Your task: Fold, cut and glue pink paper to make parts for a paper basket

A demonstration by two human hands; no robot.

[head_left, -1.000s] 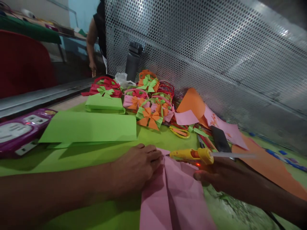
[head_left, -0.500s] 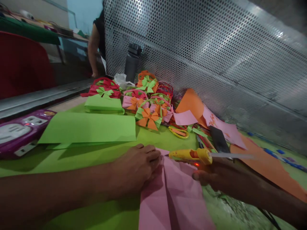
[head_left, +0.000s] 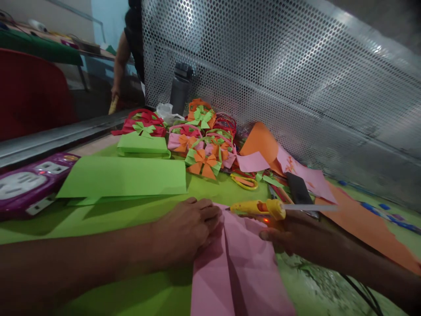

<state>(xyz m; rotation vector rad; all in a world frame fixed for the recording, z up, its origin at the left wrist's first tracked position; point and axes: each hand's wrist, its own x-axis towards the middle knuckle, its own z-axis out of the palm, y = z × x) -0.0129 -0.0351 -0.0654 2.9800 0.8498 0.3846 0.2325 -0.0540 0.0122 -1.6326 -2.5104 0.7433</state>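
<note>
A folded sheet of pink paper (head_left: 253,272) lies on the green table cover, with a crease running along its length. My left hand (head_left: 187,230) is closed at its far left edge, fingers curled and pressing on the paper. In my right hand (head_left: 286,232) is a yellow hot glue gun (head_left: 256,208), a clear glue stick jutting from its back and a small red light glowing beneath. The gun's nozzle points left and meets the far edge of the pink paper, close to my left fingertips. My right fingers are partly hidden behind the gun.
Small paper bags with bows (head_left: 204,162) crowd the back, near a dark bottle (head_left: 180,90) and a perforated metal panel (head_left: 263,57). Folded green paper (head_left: 125,175) and a purple power strip (head_left: 33,182) lie left. Yellow-handled scissors (head_left: 244,181) and a phone (head_left: 299,188) sit right. A person stands beyond.
The glue gun has shifted slightly left along the pink paper's edge. My left hand stays in place. The person behind has moved an arm, and a yellowish object now shows in that hand.
</note>
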